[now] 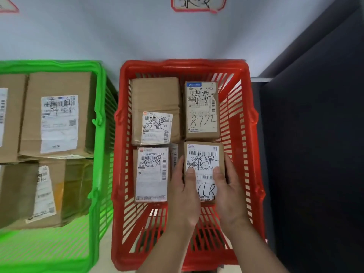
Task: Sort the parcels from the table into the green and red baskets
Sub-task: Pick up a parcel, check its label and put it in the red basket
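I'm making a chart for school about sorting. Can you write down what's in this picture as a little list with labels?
red basket: four parcels visible, lying flat, labels up
held parcel: near right spot in the red basket
left hand: grips the held parcel's left side, thumb on the label
right hand: grips its right side, thumb on the label
green basket: left of the red basket, several bigger parcels inside
wall sign: red border, above the red basket, cut off

Cardboard parcel [204,154], glossy plastic red basket [254,119]
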